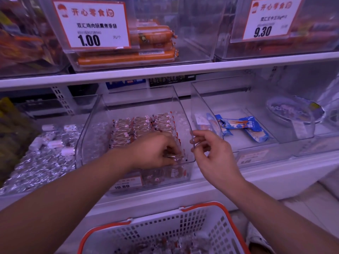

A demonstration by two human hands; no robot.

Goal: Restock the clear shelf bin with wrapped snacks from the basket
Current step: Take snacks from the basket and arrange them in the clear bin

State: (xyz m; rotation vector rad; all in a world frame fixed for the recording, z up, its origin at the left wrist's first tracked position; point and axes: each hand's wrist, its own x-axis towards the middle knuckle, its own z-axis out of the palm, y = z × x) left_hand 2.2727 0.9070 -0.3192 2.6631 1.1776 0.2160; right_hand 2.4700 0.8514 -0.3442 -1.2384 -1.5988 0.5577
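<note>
- White perforated basket (pixel 183 228), orange rim, nearest; wrapped snacks (pixel 146 247) lie inside.
- Left hand (pixel 156 153) inside clear shelf bin (pixel 88 136), fingers pinching one wrapped piece (pixel 174 156).
- Right hand (pixel 214 153) pinches the bin's right wall.
- Snack rows (pixel 139 129) behind.

The left hand (pixel 156 151) reaches into the clear bin (pixel 88 125), and its fingertips are buried among the wrapped snacks (pixel 143 125), so what they pinch cannot be made out. Below the bin, the basket (pixel 201 217) is cut off by the bottom edge, and the packets in it are a blur. The price tag (pixel 126 182) on the bin's front is half covered by the left forearm. Right of the bin, the right hand (pixel 212 153) curls at the neighbouring bin's wall (pixel 194 107); whether it grips is unclear. Above the bin, the small print on the sign (pixel 91 24) is unreadable.
</note>
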